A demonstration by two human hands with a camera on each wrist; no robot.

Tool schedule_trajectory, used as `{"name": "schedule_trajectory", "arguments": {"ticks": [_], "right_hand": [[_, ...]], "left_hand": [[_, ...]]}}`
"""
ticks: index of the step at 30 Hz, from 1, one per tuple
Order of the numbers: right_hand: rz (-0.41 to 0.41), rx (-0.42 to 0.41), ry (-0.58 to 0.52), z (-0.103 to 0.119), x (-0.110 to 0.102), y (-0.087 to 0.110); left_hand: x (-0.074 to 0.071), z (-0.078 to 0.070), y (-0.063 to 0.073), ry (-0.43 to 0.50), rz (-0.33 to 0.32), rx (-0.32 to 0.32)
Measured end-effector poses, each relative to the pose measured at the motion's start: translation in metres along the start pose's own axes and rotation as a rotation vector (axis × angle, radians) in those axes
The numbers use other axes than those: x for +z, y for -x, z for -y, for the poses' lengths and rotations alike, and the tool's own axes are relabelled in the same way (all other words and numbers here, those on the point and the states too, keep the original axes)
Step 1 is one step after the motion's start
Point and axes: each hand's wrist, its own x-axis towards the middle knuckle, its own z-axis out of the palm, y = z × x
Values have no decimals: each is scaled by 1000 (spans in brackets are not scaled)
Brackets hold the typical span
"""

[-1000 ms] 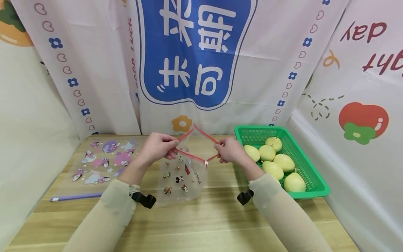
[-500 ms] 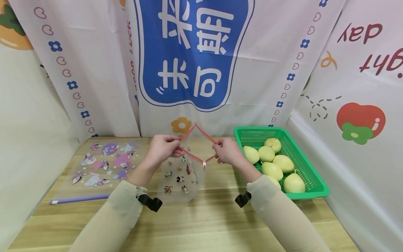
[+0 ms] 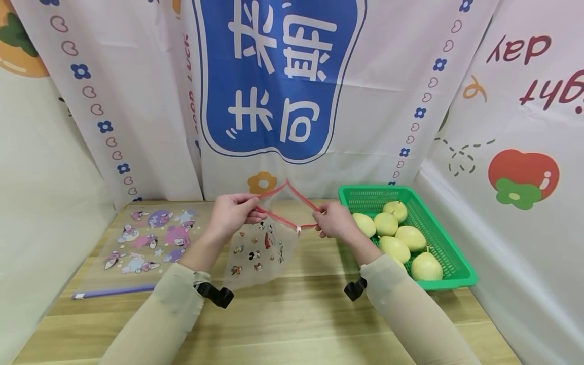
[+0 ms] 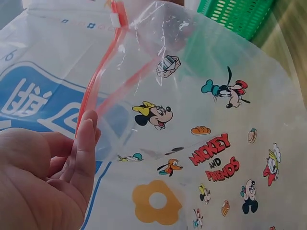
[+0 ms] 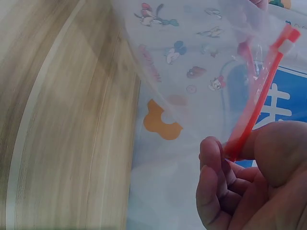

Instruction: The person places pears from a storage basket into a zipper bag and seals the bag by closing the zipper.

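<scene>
A clear zipper bag [image 3: 255, 253] printed with small cartoon figures hangs over the table, its red-edged mouth spread into a diamond. My left hand [image 3: 231, 215] pinches the red edge on the left side, between thumb and fingers. On the right side, my right hand [image 3: 335, 219] pinches the same red edge. A white slider [image 3: 298, 229] sits at the near corner of the mouth. In the left wrist view the printed bag [image 4: 216, 120] stretches away from the thumb. The right wrist view has the red zipper strip [image 5: 256, 105] between my right thumb and fingers.
To the right stands a green plastic basket [image 3: 456, 253] with several pale yellow-green pears [image 3: 410, 237]. Flat on the left of the wooden table [image 3: 283, 324] lies another clear printed bag [image 3: 150, 238] with a purple zipper [image 3: 118, 290]. A printed cloth [image 3: 283, 167] hangs behind.
Both hands keep their pinch on the red edge. The bag's bottom has swung a little left and up, and its mouth has changed shape slightly.
</scene>
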Motion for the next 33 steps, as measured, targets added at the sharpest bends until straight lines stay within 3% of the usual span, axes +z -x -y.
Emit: {"name": "schedule_trajectory", "arguments": {"ticks": [8,18,23,28,33], "right_hand": [[3,-47,5,2,2,4],[0,-90,-8,-3,-7,12],[-35,-131,100,-17,-30,15],[-73,-104,176,-40,-62,18],[-51,-73,241,-70,-95,26]], "left_hand": [[9,5,0,-36,66,13],[16,15,0,-154,77,8],[19,15,1,-165,70,6],[18,13,1,-162,73,7],[15,12,1,-164,67,12]]}}
